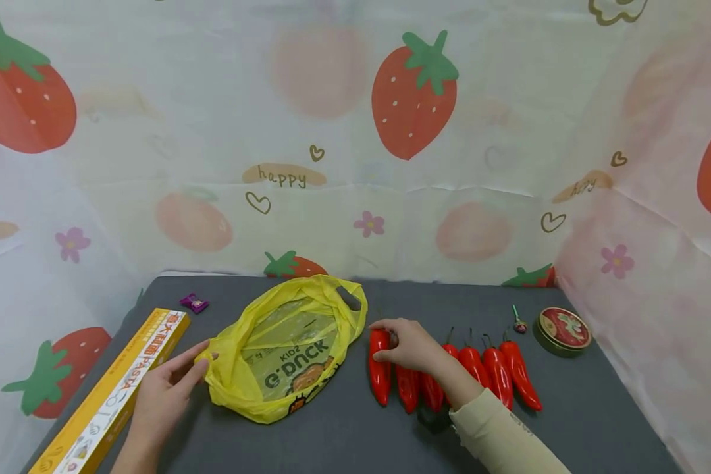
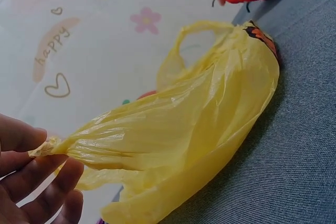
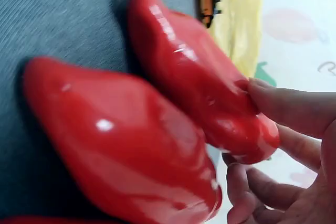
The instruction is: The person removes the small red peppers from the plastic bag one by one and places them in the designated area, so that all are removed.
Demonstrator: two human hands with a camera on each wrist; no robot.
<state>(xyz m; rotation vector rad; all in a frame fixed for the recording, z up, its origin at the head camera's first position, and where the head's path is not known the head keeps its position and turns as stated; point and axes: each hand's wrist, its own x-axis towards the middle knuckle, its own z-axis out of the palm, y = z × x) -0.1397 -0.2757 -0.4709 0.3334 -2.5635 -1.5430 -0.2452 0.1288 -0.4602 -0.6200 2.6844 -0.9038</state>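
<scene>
My left hand (image 1: 168, 388) pinches the gathered left handle of a yellow plastic bag (image 2: 173, 119) between thumb and fingers. The bag lies on the dark table with its mouth spread, a duck print showing inside. To its right, my right hand (image 1: 413, 347) grips the leftmost red pepper (image 1: 380, 378) near its stem end. In the right wrist view the thumb and fingers are round that end of the glossy pepper, whose tip points down toward the cloth. Several more red peppers (image 1: 499, 375) lie in a row to the right, some partly hidden behind my right hand and forearm.
A long yellow and white pasta box (image 1: 112, 395) lies along the table's left side. A purple wrapped candy (image 1: 194, 303) sits behind it. At the right back are a small lollipop (image 1: 519, 324) and a round tin (image 1: 564, 329). A strawberry-print curtain (image 1: 355, 224) encloses the table.
</scene>
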